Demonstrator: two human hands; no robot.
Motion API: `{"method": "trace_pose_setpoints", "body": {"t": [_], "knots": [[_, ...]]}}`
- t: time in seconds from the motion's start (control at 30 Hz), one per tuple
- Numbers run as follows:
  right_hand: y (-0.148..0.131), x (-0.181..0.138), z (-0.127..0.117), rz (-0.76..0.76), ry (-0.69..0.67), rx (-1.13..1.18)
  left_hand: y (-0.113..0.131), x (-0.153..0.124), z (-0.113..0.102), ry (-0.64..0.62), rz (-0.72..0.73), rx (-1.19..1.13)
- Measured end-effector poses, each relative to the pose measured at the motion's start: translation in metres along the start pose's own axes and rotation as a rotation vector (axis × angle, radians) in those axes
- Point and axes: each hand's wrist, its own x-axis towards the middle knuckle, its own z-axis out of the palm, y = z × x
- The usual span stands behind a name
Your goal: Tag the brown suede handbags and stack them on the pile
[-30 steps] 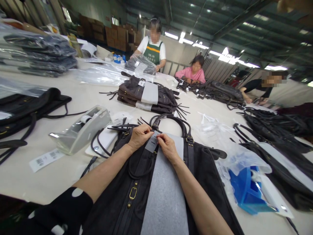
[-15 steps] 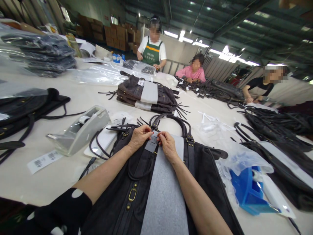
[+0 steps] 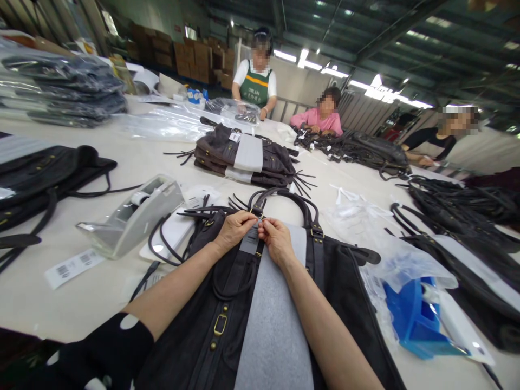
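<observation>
A dark handbag (image 3: 345, 292) lies flat before me with a grey foam sheet (image 3: 270, 325) over its middle. My left hand (image 3: 233, 230) and my right hand (image 3: 278, 241) meet at the bag's top edge, below its curved handles (image 3: 284, 196). Both pinch a small grey hang tag (image 3: 249, 239) between fingertips, thumbs pressed together over it. A brass buckle (image 3: 220, 323) shows on the bag's left strap.
A clear tape dispenser (image 3: 134, 214) and a barcode label (image 3: 73, 266) lie to my left. A blue dispenser (image 3: 410, 317) in plastic lies at right. Stacked dark bags (image 3: 244, 157) sit ahead, more at both sides. Three other people work at the table's (image 3: 93, 292) far edge.
My two hands have drawn closer together on the tag and shifted slightly up toward the handles. The people at the far side have moved a little.
</observation>
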Motion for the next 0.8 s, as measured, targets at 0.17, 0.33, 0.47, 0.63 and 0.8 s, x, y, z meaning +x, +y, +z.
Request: {"method": "trace_pose_setpoints", "body": {"t": [0.17,0.33,0.47,0.63,0.8], "knots": [[0.0019,0.0007,-0.0004,0.002,0.011,-0.018,0.0015,-0.0014,-0.0008,-0.054,0.027,0.115],[0.0039,0.0006,-0.0011,-0.015,0.002,-0.055,0.0017,-0.0015,-0.0014,-0.052,0.032,0.161],[0.0062,0.0005,-0.0019,-0.048,-0.022,-0.11,0.0003,-0.0013,-0.0012,-0.069,0.035,0.159],[0.0072,0.0003,-0.0028,-0.055,-0.041,-0.149,-0.0016,-0.0014,-0.0008,-0.086,0.029,0.163],[0.0074,0.0002,-0.0041,-0.055,-0.064,-0.156,-0.0022,-0.0011,-0.0005,-0.086,0.041,0.147]]}}
